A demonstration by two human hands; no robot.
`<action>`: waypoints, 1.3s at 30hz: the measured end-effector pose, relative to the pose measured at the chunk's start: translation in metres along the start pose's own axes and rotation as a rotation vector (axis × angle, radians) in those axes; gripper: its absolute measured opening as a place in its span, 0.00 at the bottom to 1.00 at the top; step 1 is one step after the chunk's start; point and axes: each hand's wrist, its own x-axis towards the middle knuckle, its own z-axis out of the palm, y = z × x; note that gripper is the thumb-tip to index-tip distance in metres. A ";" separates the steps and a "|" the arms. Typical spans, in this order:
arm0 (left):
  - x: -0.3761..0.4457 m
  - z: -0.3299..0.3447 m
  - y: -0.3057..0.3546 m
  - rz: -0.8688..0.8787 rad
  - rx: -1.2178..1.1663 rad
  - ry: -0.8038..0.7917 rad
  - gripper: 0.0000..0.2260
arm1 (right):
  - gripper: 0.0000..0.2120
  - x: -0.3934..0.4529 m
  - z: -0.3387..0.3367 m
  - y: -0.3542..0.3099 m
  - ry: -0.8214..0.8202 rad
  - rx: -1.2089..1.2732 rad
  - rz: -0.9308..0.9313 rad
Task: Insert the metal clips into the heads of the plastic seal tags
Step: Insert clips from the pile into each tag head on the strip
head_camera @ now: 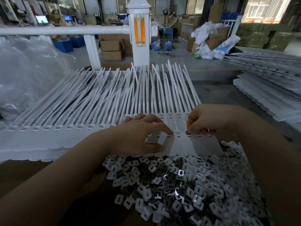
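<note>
A strip of joined white plastic seal tags (180, 145) lies in front of me, its long tails fanning away across the table. My left hand (140, 132) rests on the strip, index fingertip pressing a tag head, thumb on the near edge. My right hand (202, 121) pinches a small dark metal clip (188, 132) at a tag head further right. A heap of loose metal clips (179, 185) fills the near side below the strip.
More tag strips (32, 136) stretch to the left, and a stack of strips (268, 88) lies at the right. Clear plastic bags (27, 70) bulge at the far left. A white post with an orange reflector (139, 35) stands behind the table.
</note>
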 end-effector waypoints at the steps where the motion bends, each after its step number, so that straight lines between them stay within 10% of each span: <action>1: 0.000 0.000 0.000 -0.001 -0.002 -0.001 0.21 | 0.03 0.001 0.000 0.000 0.002 0.005 0.000; 39: 0.000 0.009 0.051 0.248 -0.231 0.030 0.09 | 0.05 0.006 0.008 -0.001 0.094 -0.026 0.037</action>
